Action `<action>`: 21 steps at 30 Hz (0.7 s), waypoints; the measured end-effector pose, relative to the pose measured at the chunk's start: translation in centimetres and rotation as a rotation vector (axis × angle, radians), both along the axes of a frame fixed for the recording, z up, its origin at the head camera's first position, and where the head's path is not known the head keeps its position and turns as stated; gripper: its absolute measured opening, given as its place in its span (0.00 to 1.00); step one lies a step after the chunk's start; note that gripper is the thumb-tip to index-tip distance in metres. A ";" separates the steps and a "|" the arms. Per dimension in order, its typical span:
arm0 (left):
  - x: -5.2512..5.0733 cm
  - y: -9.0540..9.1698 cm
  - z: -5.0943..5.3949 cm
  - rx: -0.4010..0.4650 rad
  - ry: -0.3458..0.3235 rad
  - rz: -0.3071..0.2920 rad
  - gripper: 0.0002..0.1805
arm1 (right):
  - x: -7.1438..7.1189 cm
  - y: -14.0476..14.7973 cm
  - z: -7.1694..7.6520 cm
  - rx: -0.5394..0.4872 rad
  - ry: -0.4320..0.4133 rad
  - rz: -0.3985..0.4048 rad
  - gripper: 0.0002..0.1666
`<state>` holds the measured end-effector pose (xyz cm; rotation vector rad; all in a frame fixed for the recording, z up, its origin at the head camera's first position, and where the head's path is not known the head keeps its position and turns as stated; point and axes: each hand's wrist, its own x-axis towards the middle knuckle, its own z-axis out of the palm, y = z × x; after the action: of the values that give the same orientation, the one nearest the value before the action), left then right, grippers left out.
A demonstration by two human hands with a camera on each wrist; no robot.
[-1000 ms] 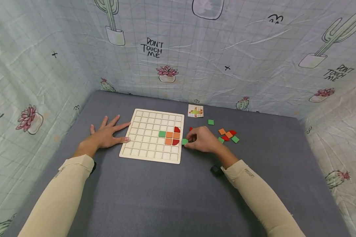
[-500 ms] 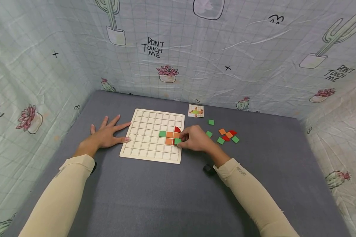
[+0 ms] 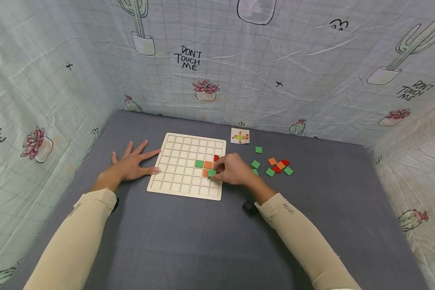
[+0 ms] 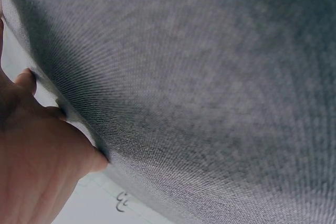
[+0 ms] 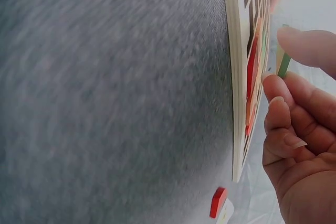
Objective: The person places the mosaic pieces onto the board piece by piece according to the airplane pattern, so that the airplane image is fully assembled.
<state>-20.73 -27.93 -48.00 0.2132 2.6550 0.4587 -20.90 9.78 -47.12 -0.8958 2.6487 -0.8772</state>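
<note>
The right hand (image 3: 233,170) pinches a green square tile (image 3: 212,173) over the right part of the pale grid board (image 3: 177,173). In the right wrist view the green tile (image 5: 284,64) stands between thumb and fingers of the right hand (image 5: 307,129), just off the board (image 5: 236,77). A green tile (image 3: 199,164), orange tiles (image 3: 208,164) and a red piece (image 3: 216,158) lie in the grid. The left hand (image 3: 130,164) lies flat with spread fingers, thumb and index tip touching the board's left edge. In the left wrist view the left hand (image 4: 42,156) rests on the dark cloth.
A small pattern card (image 3: 240,136) lies behind the board's right corner. Right of the board are loose green tiles (image 3: 259,150), orange tiles (image 3: 272,161) and red pieces (image 3: 276,169). A printed cloth (image 3: 232,60) hangs around the grey table (image 3: 166,241).
The right hand has moved left with the green tile, from beside the board's right edge to over its orange tiles. The left hand has stayed in place.
</note>
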 end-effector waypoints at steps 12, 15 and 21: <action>0.0 0.0 0.0 0.000 -0.002 -0.001 0.51 | -0.2 -1.8 0.1 0.035 -0.002 -0.005 0.11; 0.0 0.0 0.1 0.000 -0.005 0.000 0.51 | -0.3 -2.2 0.0 0.041 -0.002 -0.001 0.10; 0.1 0.0 0.1 0.004 -0.001 0.000 0.51 | -0.3 -2.9 0.0 0.038 0.019 -0.003 0.09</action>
<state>-20.65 -27.91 -47.92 0.2144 2.6531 0.4640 -21.22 6.90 -47.11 -0.8957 2.6745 -0.8196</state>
